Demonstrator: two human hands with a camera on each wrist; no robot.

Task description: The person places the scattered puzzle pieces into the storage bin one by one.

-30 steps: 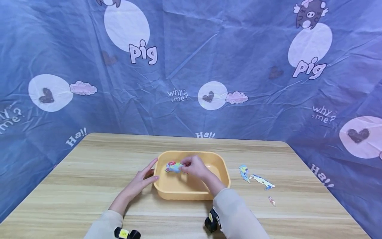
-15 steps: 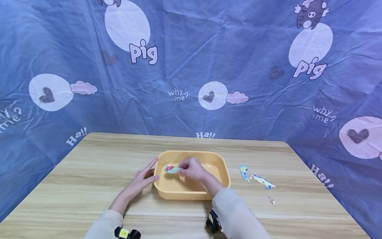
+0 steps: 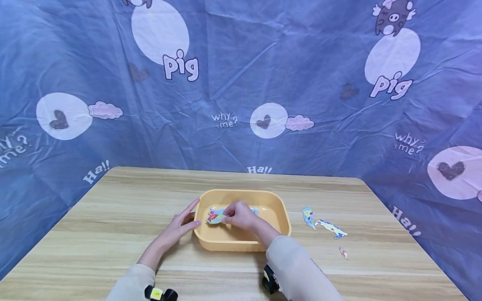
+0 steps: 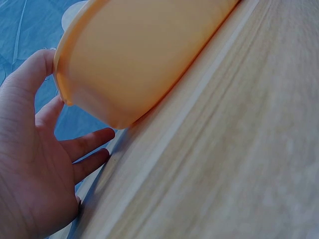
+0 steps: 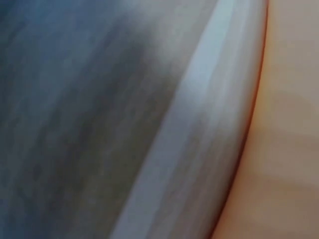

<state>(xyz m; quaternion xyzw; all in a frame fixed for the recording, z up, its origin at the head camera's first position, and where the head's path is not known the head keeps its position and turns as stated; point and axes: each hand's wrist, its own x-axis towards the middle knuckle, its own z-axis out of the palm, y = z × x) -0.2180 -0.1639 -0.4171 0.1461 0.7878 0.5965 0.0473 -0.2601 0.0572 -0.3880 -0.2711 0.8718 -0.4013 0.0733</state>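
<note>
An orange-yellow plastic tray point(image 3: 241, 247) stands on the table. My left hand point(image 3: 176, 230) is at its left side, fingers spread and mostly straight, with thumb and forefinger at the rim. The left wrist view shows the thumb tip on the edge of the tray point(image 4: 134, 55). Inside the tray, my right hand point(image 3: 242, 215) pinches a flat, irregular colourful cut-out piece point(image 3: 215, 219), red, yellow and light blue, between thumb and fingers. Another light-blue piece point(image 3: 255, 211) shows in the tray behind that hand. The right wrist view shows only blurred wood and the tray side point(image 5: 284, 149).
To the right of the tray lie a blue and yellow piece point(image 3: 308, 217), a long pale piece with blue point(image 3: 331, 228) and a small reddish piece point(image 3: 343, 253) on the wooden table point(image 3: 376, 267). A blue printed cloth point(image 3: 241, 83) hangs behind and beside the table.
The piece in my right hand has tilted and shifted slightly toward me inside the tray. A light-blue piece behind the hand has come into view. My left hand has stayed at the rim.
</note>
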